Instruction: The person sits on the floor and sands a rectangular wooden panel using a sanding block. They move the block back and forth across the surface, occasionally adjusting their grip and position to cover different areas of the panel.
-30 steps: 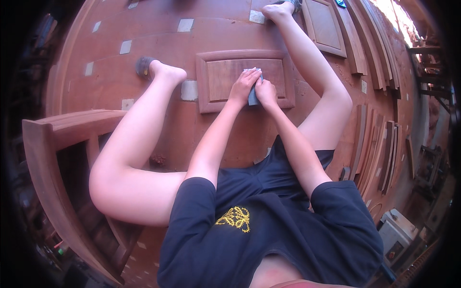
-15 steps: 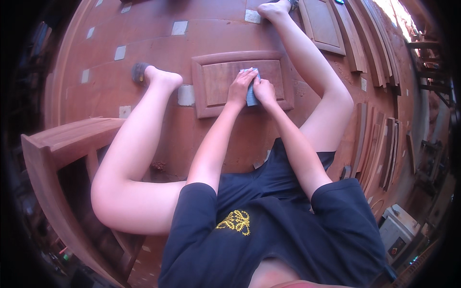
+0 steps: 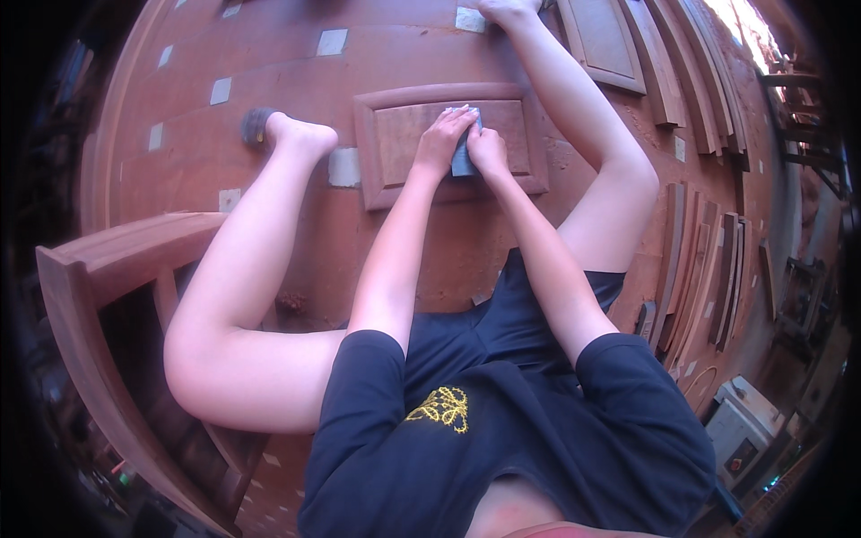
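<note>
Currently both hands grip a grey-blue strip (image 3: 462, 162) over a framed wooden panel (image 3: 401, 134) lying on the floor (image 3: 314, 235). The left hand's (image 3: 439, 142) fingers sit close together, clamped over the strip's far end; the right hand's (image 3: 487, 151) are curled tight on its right edge. A white tile (image 3: 343, 168) is just left of the panel.

Woodworking shop, by the look of it. Framed wooden panel (image 3: 404, 143) on the reddish floor (image 3: 269, 72), second panel (image 3: 603, 45) at upper right. Long cut boards (image 3: 689, 260) in rows down the right side. Big wooden frame (image 3: 94, 368) at left. Grey box (image 3: 743, 421) at lower right. Dim, cluttered edges, details unclear.
</note>
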The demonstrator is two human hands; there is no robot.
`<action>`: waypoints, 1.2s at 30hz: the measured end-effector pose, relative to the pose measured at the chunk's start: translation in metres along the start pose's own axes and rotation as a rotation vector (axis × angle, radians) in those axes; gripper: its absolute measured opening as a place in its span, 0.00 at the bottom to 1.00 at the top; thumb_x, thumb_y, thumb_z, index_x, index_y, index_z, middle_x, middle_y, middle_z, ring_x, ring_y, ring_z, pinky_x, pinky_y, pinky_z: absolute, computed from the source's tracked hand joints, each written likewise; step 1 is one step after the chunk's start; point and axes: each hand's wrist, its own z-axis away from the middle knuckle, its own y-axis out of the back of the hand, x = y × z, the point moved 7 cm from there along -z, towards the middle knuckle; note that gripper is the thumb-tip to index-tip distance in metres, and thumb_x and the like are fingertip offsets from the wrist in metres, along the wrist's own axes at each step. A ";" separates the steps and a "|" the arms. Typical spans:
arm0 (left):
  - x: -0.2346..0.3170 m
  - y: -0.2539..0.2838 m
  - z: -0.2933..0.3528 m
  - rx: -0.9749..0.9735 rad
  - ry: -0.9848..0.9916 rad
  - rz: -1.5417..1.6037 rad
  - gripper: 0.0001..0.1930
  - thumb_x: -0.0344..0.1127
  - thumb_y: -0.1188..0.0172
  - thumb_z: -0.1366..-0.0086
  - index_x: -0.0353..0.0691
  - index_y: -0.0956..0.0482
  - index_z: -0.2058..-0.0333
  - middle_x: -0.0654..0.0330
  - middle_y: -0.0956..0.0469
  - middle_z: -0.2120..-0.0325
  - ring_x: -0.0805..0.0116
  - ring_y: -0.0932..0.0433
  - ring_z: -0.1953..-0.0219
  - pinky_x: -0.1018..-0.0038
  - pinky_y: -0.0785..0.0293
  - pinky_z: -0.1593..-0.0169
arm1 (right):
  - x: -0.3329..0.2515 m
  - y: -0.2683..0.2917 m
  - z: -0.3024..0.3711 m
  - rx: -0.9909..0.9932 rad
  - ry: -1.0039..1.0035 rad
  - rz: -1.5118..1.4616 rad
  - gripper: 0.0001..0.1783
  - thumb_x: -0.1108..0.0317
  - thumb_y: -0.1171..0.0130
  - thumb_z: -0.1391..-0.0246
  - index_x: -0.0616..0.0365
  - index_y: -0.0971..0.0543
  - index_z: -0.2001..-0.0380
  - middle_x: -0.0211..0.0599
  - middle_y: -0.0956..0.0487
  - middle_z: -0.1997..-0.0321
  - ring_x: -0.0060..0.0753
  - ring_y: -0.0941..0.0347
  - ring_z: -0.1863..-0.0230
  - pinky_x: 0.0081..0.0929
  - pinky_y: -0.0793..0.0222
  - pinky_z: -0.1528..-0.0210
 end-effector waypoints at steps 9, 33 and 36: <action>-0.009 -0.001 -0.014 0.032 0.056 -0.067 0.18 0.29 0.48 0.37 0.46 0.23 0.48 0.55 0.25 0.44 0.57 0.29 0.40 0.65 0.31 0.38 | -0.009 0.000 -0.027 -0.014 0.074 0.015 0.29 0.49 0.57 0.37 0.63 0.17 0.63 0.63 0.20 0.59 0.62 0.23 0.53 0.52 0.30 0.48; 0.004 -0.001 0.009 0.035 -0.009 -0.099 0.20 0.27 0.48 0.37 0.43 0.26 0.46 0.54 0.25 0.45 0.56 0.30 0.39 0.63 0.32 0.38 | -0.007 0.009 0.011 -0.007 0.021 0.096 0.28 0.48 0.60 0.36 0.59 0.17 0.63 0.60 0.19 0.60 0.63 0.24 0.54 0.53 0.31 0.48; 0.000 -0.001 0.004 0.024 0.021 -0.097 0.19 0.28 0.48 0.37 0.43 0.26 0.47 0.53 0.25 0.45 0.55 0.29 0.40 0.63 0.29 0.39 | -0.007 0.006 0.005 -0.019 0.022 0.082 0.28 0.48 0.59 0.36 0.59 0.17 0.62 0.60 0.20 0.59 0.63 0.24 0.53 0.54 0.31 0.48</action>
